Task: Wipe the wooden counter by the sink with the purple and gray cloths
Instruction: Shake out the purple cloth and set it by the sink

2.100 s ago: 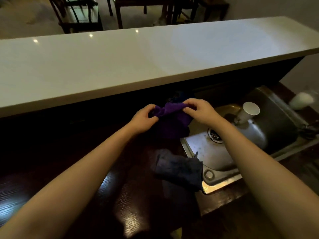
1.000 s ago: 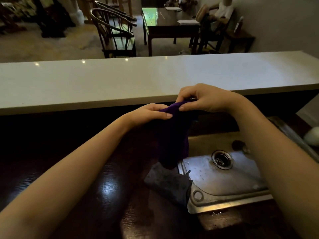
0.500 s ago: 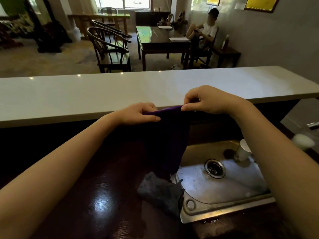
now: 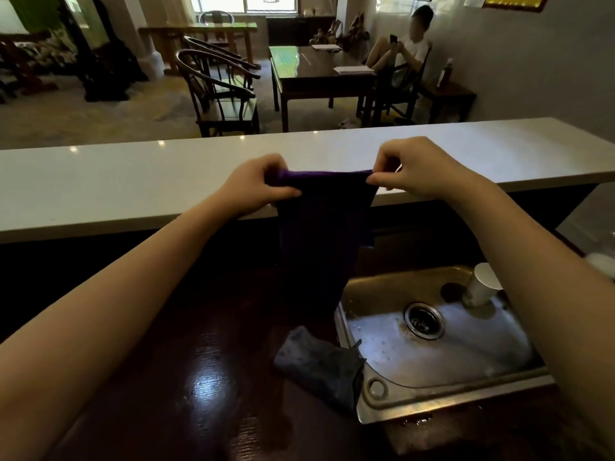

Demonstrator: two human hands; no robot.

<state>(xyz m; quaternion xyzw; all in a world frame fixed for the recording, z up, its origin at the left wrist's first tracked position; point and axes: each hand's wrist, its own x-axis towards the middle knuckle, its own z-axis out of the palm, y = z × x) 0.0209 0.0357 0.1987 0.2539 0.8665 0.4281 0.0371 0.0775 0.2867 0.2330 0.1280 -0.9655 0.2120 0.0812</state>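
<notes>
Two surfaces fill the view, a pale upper ledge (image 4: 133,181) and below it the dark wooden counter (image 4: 173,377) with a steel sink (image 4: 449,380) set into it. Held up over the counter, the purple cloth (image 4: 319,234) hangs flat, its top corners pinched by the left hand (image 4: 256,186) and the right hand (image 4: 419,171). Smaller, the gray cloth (image 4: 319,364) lies crumpled against the sink's left rim, and a white cup (image 4: 482,287) lies tipped in the basin.

text: none legible | labels: none | wall frames (image 4: 512,1): too blurred to read
</notes>
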